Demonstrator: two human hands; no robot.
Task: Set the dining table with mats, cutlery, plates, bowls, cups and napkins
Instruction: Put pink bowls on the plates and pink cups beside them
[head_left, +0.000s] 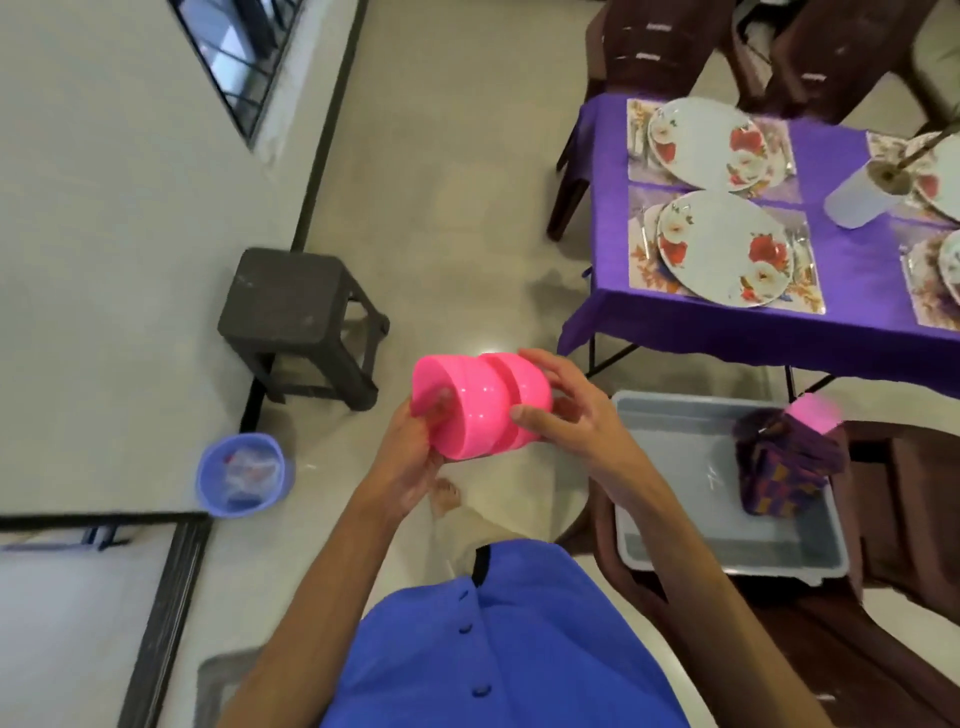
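- Pink bowls (480, 408): glossy round plastic, nested sideways, held above the floor, left of the grey tub (727, 519).
- Left hand (410, 462): fingers curled on the stack's rim.
- Right hand (566, 410): fingers wrapped around its base.
- Surface (852, 291): purple cloth, beyond the tub; oval floral plates (722, 247) on mats.

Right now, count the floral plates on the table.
4: far-left plate, near-left plate, and two cut off at the right edge, far and near. More may lie outside the view.
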